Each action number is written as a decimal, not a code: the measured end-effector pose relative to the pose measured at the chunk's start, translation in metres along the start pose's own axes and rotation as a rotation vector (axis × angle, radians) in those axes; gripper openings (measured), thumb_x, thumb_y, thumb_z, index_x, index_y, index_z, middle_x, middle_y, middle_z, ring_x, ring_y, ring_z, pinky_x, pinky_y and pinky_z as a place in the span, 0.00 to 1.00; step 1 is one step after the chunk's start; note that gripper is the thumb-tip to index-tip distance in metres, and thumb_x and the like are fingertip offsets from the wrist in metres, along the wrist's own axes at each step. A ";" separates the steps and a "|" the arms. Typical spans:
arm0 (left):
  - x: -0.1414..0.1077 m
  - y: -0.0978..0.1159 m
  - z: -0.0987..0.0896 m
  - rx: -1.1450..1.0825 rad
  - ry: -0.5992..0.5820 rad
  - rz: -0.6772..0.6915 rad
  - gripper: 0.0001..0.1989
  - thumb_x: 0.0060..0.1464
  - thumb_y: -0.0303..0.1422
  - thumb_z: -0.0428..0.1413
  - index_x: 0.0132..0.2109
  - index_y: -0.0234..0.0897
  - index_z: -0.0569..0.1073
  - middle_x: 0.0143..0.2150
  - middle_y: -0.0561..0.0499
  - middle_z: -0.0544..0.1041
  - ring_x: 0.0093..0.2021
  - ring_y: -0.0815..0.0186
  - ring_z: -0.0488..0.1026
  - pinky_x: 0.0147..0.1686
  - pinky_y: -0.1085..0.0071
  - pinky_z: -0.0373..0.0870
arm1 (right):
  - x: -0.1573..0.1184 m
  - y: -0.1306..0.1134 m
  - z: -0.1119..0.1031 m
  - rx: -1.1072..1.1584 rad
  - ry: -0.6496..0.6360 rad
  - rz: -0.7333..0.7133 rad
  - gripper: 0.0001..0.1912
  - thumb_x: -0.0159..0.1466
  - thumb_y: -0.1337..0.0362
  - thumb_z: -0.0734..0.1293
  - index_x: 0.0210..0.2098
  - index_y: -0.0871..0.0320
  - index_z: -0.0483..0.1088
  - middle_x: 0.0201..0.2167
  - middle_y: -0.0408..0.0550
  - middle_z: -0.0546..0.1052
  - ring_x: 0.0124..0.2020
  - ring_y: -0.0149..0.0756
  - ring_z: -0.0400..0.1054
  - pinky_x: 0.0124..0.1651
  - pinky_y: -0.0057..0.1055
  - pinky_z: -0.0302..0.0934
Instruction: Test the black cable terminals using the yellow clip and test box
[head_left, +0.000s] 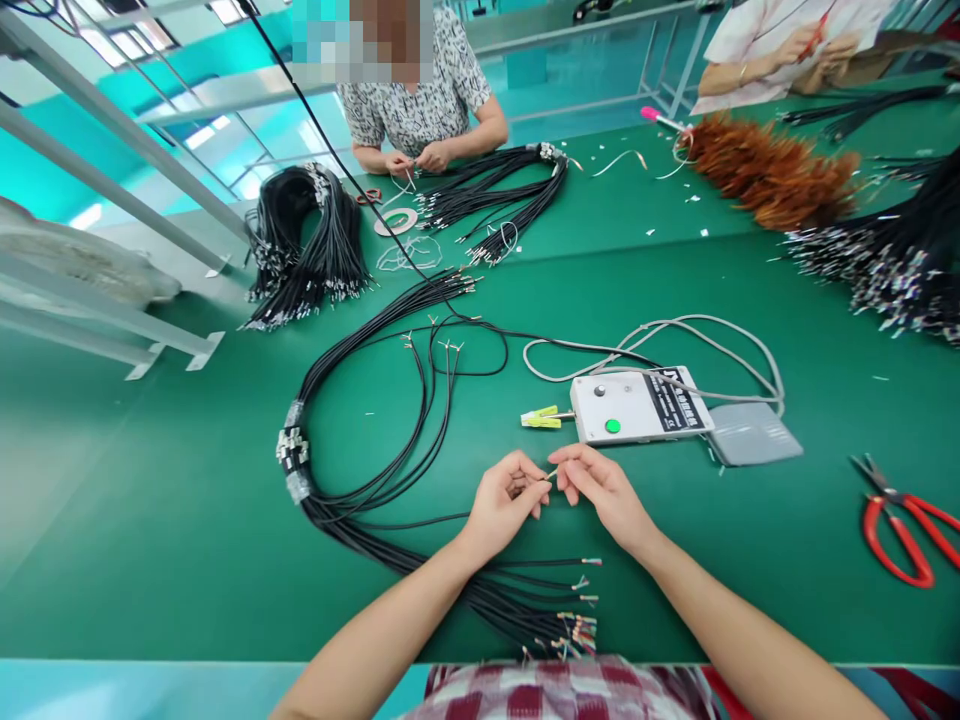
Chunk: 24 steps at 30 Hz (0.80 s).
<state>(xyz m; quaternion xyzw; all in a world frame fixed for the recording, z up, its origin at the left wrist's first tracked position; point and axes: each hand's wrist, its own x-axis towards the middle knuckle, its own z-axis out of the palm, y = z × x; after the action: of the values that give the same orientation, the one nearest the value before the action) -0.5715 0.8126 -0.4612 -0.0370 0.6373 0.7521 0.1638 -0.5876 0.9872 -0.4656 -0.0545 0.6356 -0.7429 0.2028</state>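
My left hand (511,500) pinches the end of a black cable, which runs leftward from its fingers to a curved cable bundle (352,350). Close on its right, my right hand (600,490) has its fingertips pressed together at the thin, pale wire end between the hands. Just beyond them lies a white box (630,425) with a green button and a yellow-green tip (544,417). Under and beside my left forearm, stripped cable ends with coloured wires (577,630) fan out near the table's front edge.
Red-handled scissors (900,520) lie at the right, near a grey pad (754,434). Across the green table (187,520) are more black cable bundles (307,240), a tape roll (395,221), a brown duster (772,170) and two people working with their hands.
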 end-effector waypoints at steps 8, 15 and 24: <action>-0.001 -0.003 0.003 0.017 0.031 -0.004 0.20 0.48 0.42 0.67 0.32 0.33 0.68 0.24 0.53 0.75 0.20 0.74 0.70 0.23 0.77 0.68 | -0.001 -0.002 0.003 0.033 -0.010 0.026 0.15 0.64 0.50 0.67 0.36 0.57 0.72 0.24 0.40 0.71 0.24 0.29 0.61 0.32 0.31 0.57; -0.001 -0.003 0.000 -0.050 0.021 -0.010 0.21 0.49 0.45 0.67 0.33 0.34 0.67 0.24 0.53 0.75 0.19 0.74 0.70 0.22 0.77 0.68 | -0.001 -0.002 0.003 0.069 -0.006 0.064 0.12 0.63 0.54 0.69 0.36 0.57 0.72 0.23 0.39 0.70 0.24 0.28 0.60 0.31 0.30 0.57; 0.001 -0.003 -0.006 -0.151 -0.029 -0.058 0.20 0.50 0.42 0.67 0.34 0.34 0.66 0.23 0.54 0.76 0.18 0.74 0.69 0.21 0.77 0.65 | -0.001 -0.006 0.006 0.084 -0.033 0.046 0.12 0.63 0.54 0.70 0.38 0.57 0.73 0.25 0.40 0.70 0.24 0.28 0.61 0.30 0.29 0.57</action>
<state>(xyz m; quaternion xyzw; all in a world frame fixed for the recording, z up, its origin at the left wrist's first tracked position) -0.5728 0.8075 -0.4655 -0.0568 0.5752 0.7933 0.1915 -0.5858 0.9828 -0.4580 -0.0433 0.6015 -0.7632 0.2323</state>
